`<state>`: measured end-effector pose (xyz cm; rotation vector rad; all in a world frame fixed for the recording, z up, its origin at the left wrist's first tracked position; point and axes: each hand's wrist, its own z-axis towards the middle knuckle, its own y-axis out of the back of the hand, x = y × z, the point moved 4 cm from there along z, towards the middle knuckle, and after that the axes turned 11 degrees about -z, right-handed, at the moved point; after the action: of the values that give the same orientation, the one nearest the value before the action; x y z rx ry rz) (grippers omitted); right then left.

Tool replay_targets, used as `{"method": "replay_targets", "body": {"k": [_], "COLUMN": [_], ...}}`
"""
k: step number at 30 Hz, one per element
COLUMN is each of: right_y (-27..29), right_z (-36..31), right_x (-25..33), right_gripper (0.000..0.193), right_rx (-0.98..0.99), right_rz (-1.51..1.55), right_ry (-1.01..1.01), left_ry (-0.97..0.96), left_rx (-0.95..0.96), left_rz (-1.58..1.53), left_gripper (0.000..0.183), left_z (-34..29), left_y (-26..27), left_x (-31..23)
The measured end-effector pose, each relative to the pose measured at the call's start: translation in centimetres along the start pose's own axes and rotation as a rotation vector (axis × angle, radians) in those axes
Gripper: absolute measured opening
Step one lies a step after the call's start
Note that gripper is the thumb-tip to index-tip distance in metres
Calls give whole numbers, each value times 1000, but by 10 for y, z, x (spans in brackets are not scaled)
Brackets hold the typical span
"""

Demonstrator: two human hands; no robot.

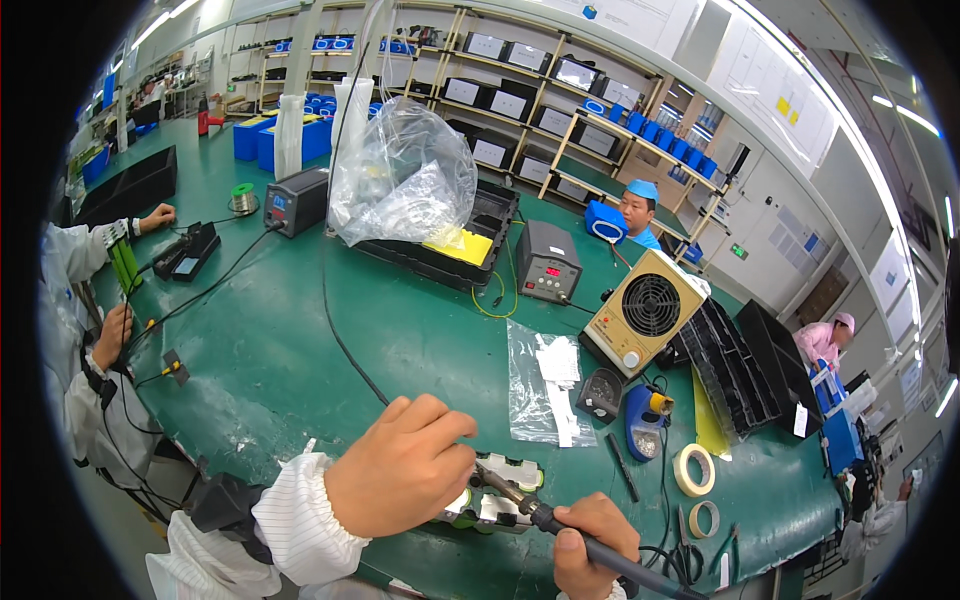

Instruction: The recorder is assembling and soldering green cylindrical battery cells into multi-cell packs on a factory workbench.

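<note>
Fingers (440,425) of my left hand (400,480) pinch the small, rigid, fragile circuit board (505,490) at its edge, lower centre; my right hand (590,545) grips the soldering iron (545,520).

A beige box fan (645,310) was set near the right edge of the green bench (300,340), with a grey soldering station (546,262) just beside it toward the far edge. A crumpled clear plastic bag (405,175) was seen over a black tray (440,250). Two tape rolls (694,470) were laid near the near right corner, and stacked black trays (735,365) were placed at the right edge.
</note>
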<state>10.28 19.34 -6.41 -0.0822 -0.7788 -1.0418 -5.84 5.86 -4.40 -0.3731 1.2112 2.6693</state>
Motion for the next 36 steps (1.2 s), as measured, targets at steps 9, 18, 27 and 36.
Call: {"method": "replay_targets", "body": {"k": [9,18,27,36], "right_y": [-1,0,4,38], "right_z": [0,0,0,4], "right_x": [1,2,4,-44], "right_gripper": [28,28,28,19], "right_rx": [-8,-27,-55,-233], "right_rz": [-7,-2,18,-261], "right_ry": [16,18,29,-78], "left_ry": [8,87,262,377], "left_rx": [5,-262,-318,-298], "left_rz": [17,69,144,138], "left_gripper": [11,17,16,14], "left_z": [-1,-16,-85,-138], "left_y": [4,52,43,9], "left_x": [-1,15,65,108]}}
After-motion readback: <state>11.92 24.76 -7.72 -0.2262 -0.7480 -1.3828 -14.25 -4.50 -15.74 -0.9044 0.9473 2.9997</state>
